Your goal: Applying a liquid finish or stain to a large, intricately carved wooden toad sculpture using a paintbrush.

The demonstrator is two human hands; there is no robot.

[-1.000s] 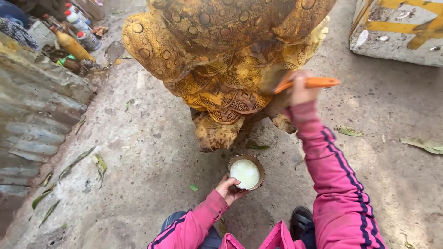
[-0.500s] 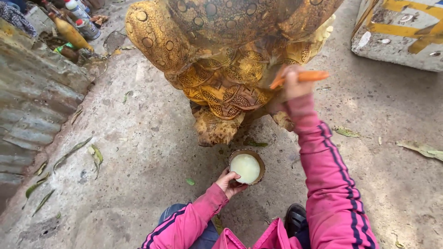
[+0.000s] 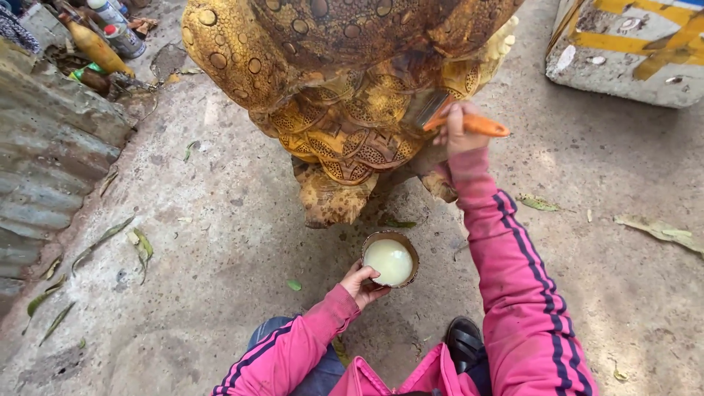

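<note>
While my right hand (image 3: 456, 128) is closed around the orange handle of the flat brush (image 3: 449, 117), I read the step in hand as coating the lower carved face of the golden carved statue (image 3: 345, 88).

Head view, technique. I judge that the bristles, which meet the statue just left of my knuckles, should be drawn along the grooves of the relief so the liquid settles into the carving without pooling. A lightly loaded brush seems safest, since excess could run down to the carved foot (image 3: 330, 198) and onto the concrete floor (image 3: 220, 242). My left hand (image 3: 361, 282) has its fingers curled on the near rim of the small round bowl (image 3: 391, 258), thumb over the edge, holding it down on the floor; I would keep it there, just in front of the foot.

Head view, appearance. Warm yellow-brown, the statue is covered with raised round studs above and scale-like panels below, and its surface looks glossy. It fills the far middle of the floor, standing on it. Pale creamy liquid nearly fills the bowl. Bottles and cans (image 3: 110, 29) lie toward the far left corner beside a corrugated sheet (image 3: 44, 161); a yellow-striped concrete block (image 3: 631, 44) sits at the far right. Dry leaves (image 3: 139, 246) are scattered about.
</note>
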